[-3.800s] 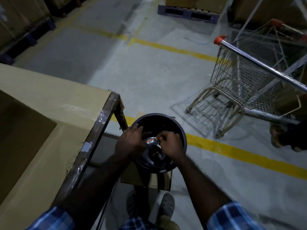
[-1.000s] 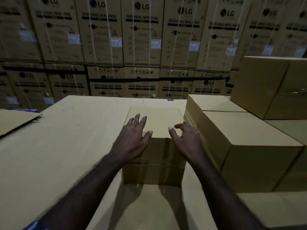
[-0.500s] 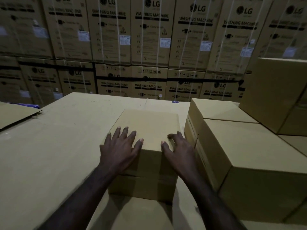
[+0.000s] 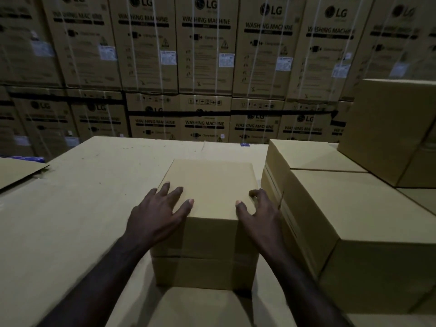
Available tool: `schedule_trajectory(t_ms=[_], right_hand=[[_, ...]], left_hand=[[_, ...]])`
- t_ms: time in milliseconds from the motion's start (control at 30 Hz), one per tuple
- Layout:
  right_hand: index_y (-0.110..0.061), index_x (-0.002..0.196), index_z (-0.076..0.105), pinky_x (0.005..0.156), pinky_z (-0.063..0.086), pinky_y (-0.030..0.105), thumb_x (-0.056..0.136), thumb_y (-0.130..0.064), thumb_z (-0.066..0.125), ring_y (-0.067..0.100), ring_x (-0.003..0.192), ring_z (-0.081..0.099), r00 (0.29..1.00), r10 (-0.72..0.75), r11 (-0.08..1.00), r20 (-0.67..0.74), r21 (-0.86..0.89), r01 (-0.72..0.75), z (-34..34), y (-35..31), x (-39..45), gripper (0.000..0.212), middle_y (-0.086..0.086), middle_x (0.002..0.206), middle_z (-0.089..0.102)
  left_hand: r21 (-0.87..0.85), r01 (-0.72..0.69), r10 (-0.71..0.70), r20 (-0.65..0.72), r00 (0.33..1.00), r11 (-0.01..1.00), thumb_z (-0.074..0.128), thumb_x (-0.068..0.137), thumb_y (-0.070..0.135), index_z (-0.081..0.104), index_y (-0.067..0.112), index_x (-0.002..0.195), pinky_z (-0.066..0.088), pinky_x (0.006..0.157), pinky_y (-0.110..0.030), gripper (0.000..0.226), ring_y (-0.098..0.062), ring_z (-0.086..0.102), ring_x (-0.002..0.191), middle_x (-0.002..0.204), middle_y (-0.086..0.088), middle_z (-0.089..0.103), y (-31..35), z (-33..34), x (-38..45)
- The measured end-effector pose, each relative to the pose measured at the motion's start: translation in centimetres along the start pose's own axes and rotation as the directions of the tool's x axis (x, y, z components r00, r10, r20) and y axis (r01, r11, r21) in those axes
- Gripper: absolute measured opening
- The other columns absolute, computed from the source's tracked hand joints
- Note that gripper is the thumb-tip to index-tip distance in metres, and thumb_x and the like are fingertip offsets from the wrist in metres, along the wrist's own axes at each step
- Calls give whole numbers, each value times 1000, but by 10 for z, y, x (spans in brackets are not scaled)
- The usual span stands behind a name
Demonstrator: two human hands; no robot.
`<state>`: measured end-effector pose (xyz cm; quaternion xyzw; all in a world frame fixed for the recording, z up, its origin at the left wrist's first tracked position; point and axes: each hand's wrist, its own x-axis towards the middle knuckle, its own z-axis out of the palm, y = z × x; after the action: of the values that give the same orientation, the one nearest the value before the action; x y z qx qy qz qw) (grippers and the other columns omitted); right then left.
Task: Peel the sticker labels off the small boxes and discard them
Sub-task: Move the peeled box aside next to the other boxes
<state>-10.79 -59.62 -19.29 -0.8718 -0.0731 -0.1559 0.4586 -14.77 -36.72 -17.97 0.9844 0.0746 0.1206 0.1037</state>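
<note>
We face a wall of LG washing machine cartons [image 4: 205, 46]; before it a cardboard tabletop [image 4: 77, 208] carries a small box [image 4: 210, 185] near its near edge, our left hand [image 4: 160, 213] and right hand [image 4: 259, 215] spread on its top corners, thumbs over the top

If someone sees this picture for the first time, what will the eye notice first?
First, the left hand and right hand, spread on the near corners of a plain small box in the centre. Behind rises a wall of washing machine cartons; more plain boxes are stacked at the right.
</note>
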Motion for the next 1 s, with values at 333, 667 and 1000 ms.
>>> schedule_trajectory(t_ms=[333,667,1000], right_hand=[[-23,141,44,88,53,42,87,-25,67,18,111,53,965,259,898,-35,376,-228,5,5,5,58,0,130,54],[-26,138,52,95,51,46,83,-24,69,21,115,53,960,272,865,-64,453,-215,1,-13,29,57,0,133,54],[-24,137,52,87,54,40,76,-31,66,18,109,56,985,49,875,-165,482,38,-45,-91,71,63,0,130,55]], left_hand=[[-576,158,-249,-82,965,802,64,84,53,42,26,145,31,110,-45,69,-32,33,140,159,-10,21,-14,9,-1],[-734,42,-205,-133,970,678,73,82,36,52,13,138,41,104,-42,64,-26,47,130,142,-9,51,-8,-23,21],[-740,-173,-138,-340,930,650,72,82,38,50,17,139,51,95,-43,64,-26,50,124,143,-11,48,2,-108,60]])
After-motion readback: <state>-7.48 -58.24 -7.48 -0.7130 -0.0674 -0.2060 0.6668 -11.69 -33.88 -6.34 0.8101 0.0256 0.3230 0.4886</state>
